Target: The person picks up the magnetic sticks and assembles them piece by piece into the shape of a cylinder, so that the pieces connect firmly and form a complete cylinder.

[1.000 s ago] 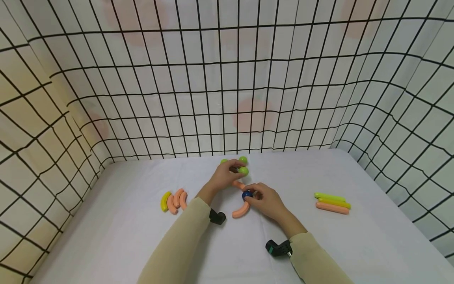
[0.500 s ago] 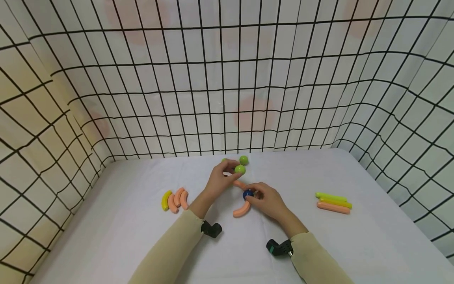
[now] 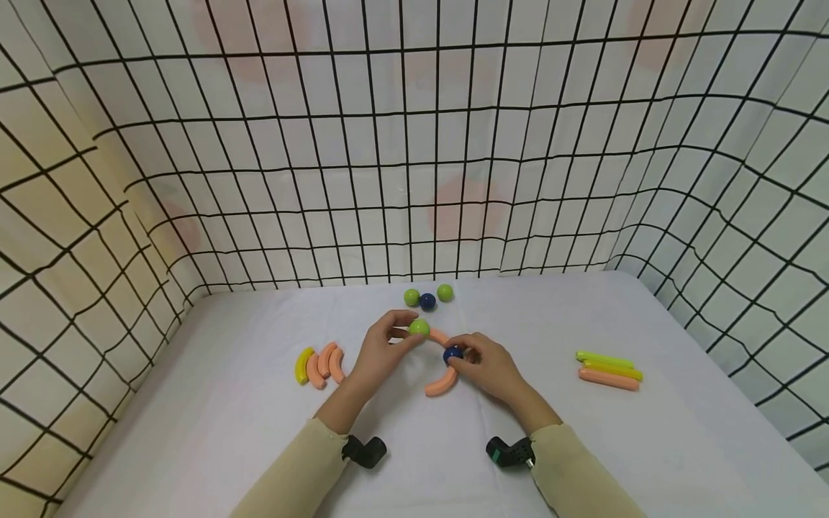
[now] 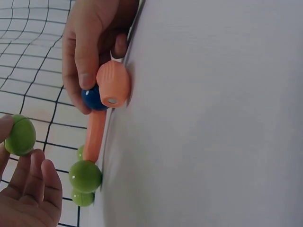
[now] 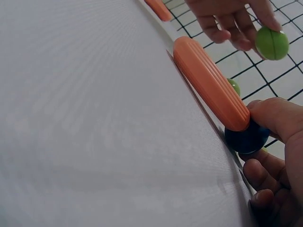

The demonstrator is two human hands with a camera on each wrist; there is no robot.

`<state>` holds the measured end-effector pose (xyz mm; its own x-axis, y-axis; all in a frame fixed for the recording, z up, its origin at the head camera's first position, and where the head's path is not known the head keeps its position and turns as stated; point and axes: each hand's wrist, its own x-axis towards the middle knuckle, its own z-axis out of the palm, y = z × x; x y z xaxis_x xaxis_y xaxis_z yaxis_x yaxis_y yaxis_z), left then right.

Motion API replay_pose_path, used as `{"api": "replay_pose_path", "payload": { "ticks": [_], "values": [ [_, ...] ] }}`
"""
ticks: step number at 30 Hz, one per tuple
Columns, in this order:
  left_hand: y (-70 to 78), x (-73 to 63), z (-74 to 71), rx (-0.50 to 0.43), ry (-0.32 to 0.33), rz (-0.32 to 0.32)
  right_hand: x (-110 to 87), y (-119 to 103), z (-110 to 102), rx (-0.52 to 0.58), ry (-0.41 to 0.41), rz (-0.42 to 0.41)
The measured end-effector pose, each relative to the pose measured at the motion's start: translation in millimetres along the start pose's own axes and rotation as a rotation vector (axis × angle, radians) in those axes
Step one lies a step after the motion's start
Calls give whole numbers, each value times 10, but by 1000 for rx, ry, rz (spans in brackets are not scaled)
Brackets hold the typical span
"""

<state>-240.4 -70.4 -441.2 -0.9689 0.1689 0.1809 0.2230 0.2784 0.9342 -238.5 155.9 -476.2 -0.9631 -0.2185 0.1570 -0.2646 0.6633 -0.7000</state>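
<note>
Head: left hand [image 3: 378,352] pinches green ball [image 3: 419,328] near far orange curved stick [image 3: 439,337]; right hand [image 3: 490,368] grips blue ball [image 3: 451,354], near orange curved stick [image 3: 442,385] adjoining. Left wrist: green ball clear of white tabletop [image 4: 199,118]. Right wrist: blue ball touching near orange curved stick's end.

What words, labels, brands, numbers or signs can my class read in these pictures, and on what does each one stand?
None can be read.
Green ball in the left hand: no lettering shows.
Blue ball in the right hand: no lettering shows.
Curved orange piece: grooves only.
Black device by the right wrist: a green patch, too small to tell any marking.
</note>
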Motion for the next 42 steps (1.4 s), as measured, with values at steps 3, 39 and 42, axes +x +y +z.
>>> {"api": "replay_pose_path", "payload": {
  "ticks": [3, 39, 42],
  "values": [
    [-13, -67, -28, 3, -14, -16, 0, -10, 5, 6, -6, 10],
    [-283, -306, -198, 164, -340, -16, 15, -30, -4, 56, 33, 79],
    [-271, -305, -173, 199, -337, 4, 11, -26, -6, 57, 31, 77]
  ]
}}
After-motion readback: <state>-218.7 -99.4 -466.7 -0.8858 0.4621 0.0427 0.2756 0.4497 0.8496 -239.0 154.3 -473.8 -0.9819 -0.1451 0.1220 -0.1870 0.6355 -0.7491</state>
